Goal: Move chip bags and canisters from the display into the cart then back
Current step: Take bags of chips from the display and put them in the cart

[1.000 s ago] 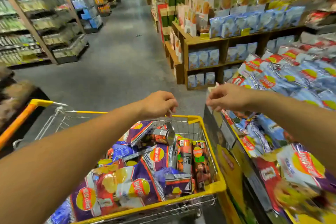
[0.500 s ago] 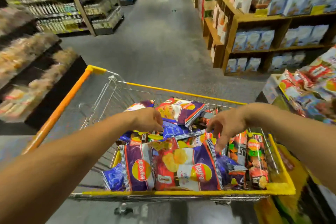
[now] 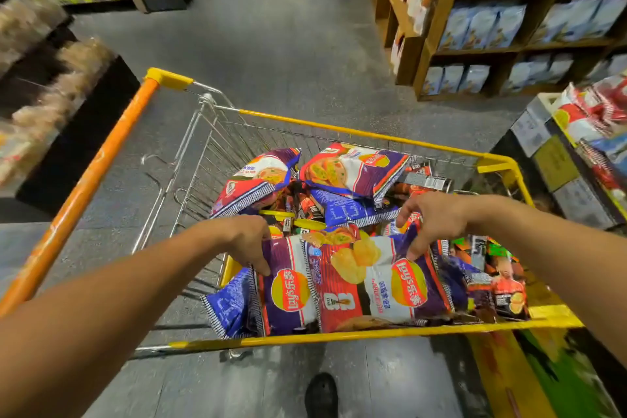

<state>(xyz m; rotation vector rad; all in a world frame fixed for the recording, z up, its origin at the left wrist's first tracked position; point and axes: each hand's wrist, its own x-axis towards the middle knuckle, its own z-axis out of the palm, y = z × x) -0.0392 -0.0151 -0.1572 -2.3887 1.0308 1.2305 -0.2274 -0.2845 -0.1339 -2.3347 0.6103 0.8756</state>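
Both hands' curled fingers point(image 3: 263, 266) grip purple chip bags point(image 3: 383, 285) (in cart point(image 3: 339, 336)).

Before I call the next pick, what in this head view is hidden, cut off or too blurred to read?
- Left hand: fingertips curl behind the purple bag; grip unclear.
- Canisters: mostly buried under bags; count unknown.
- Cart floor: covered by bags.
- Display: cut off by the right edge, blurred.
- Left shelves: motion-blurred, goods unreadable.
- Shoe: cut off by the bottom edge.

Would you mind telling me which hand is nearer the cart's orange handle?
Left. The left hand reaches into the basket on the side toward the orange handle; the right hand is farther across.
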